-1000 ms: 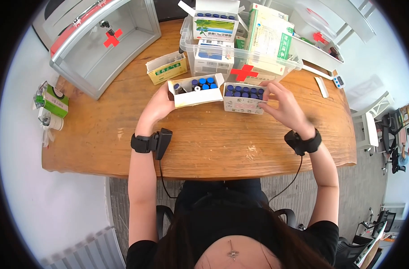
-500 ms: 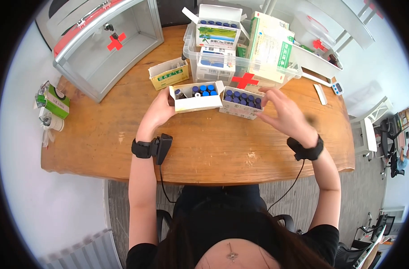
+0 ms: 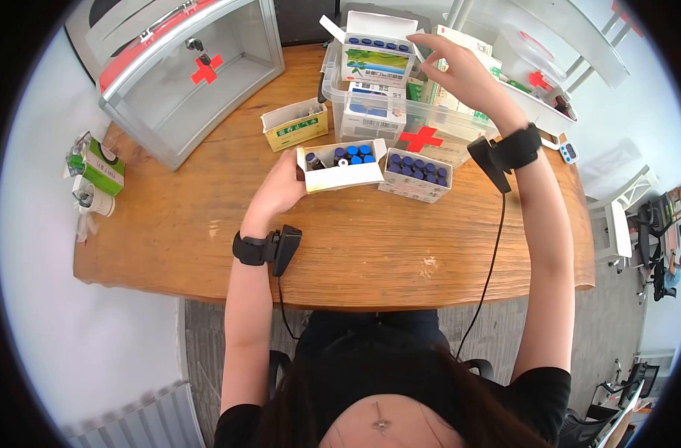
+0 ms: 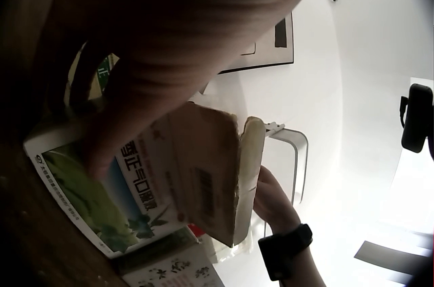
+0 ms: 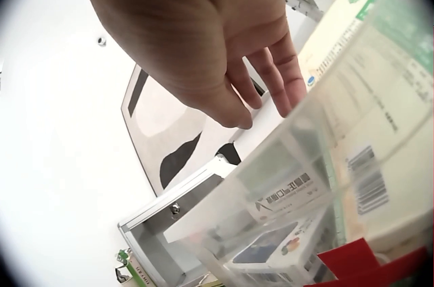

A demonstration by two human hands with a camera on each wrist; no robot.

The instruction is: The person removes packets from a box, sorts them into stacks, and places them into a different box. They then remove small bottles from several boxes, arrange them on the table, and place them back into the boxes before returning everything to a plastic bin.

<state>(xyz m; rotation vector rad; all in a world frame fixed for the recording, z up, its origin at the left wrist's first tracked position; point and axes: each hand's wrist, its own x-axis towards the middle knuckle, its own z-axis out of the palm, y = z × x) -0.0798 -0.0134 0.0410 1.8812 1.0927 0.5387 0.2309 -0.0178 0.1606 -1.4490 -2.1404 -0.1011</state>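
Note:
My left hand (image 3: 279, 187) grips the left end of an open medicine box (image 3: 345, 179) with blue-capped and purple-capped vials inside. In the left wrist view, that box's green and white printed side (image 4: 139, 195) shows beneath the fingers. Right beside it stands a second open box (image 3: 415, 188), packed with rows of purple-capped vials. My right hand (image 3: 467, 75) reaches over the clear plastic bin (image 5: 291, 144), fingers extended and thumb apart. Its fingertips are right at the right edge of a raised-lid box (image 3: 374, 66) in the bin, which holds a row of blue-capped vials.
A small yellow-green box (image 3: 295, 128) stands open behind my left hand. The clear-fronted first-aid cabinet (image 3: 206, 97) is at the back left. Other cartons (image 3: 372, 112) fill the bin. A green box (image 3: 103, 163) sits at the left table edge, a small timer (image 3: 569, 153) at the right.
My right hand has left the box of purple-capped vials and moved up and back to the raised-lid box in the bin. My left hand still holds its box.

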